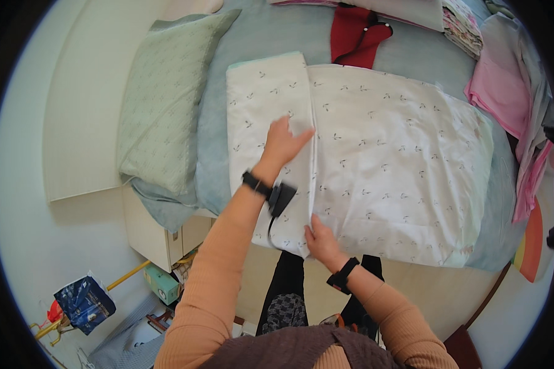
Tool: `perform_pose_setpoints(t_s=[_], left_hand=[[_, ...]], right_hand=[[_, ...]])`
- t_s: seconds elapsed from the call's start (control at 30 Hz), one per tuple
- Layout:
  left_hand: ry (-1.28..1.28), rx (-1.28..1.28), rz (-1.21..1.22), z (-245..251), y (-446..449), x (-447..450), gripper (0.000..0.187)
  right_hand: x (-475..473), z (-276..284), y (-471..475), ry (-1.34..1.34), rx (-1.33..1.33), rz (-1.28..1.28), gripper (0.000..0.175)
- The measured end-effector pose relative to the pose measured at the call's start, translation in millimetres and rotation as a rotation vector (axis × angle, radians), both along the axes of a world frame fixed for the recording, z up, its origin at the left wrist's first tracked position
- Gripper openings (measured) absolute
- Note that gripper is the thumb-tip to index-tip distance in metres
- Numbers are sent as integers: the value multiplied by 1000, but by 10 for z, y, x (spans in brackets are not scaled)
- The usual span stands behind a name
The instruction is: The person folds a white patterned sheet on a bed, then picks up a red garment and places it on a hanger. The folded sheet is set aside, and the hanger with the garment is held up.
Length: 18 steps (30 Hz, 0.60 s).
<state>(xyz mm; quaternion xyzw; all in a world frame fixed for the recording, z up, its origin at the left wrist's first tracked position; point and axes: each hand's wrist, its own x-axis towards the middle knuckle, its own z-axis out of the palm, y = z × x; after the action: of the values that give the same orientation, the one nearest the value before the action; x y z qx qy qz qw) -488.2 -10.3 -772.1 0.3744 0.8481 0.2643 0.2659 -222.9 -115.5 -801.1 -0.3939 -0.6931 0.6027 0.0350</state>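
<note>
A white cloth with small leaf prints [378, 152], maybe a quilt or duvet cover, lies spread on the bed, its left part folded over into a strip with a crease down its right side. My left hand [284, 140] is above the folded strip, thumb and fingers spread, with nothing seen in it. Nearer me, my right hand [322, 241] is at the lower end of the crease, its thumb and fingers at the fold's edge; whether they pinch the cloth is not clear. Both wrists wear black straps, the left one with a small black device.
Left of the cloth lies a pale green pillow [164, 106] on the blue-grey bed sheet [263, 32]. Beyond the cloth are a red garment [355, 37] and folded bedding [461, 27]. Pink fabric [501, 92] lies at the right. A cabinet [150, 226] stands at the lower left.
</note>
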Motion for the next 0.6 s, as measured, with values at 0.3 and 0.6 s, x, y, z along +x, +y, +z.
perform_pose_setpoints(t_s=[0.3,0.6], left_hand=[[542,-176,-158,-949,956,-483,18],[193,166,76,340,360,-466,24]], right_hand=[[-201,287,-87,64,151,68,48],[466,335,251,159,-108,40,33]])
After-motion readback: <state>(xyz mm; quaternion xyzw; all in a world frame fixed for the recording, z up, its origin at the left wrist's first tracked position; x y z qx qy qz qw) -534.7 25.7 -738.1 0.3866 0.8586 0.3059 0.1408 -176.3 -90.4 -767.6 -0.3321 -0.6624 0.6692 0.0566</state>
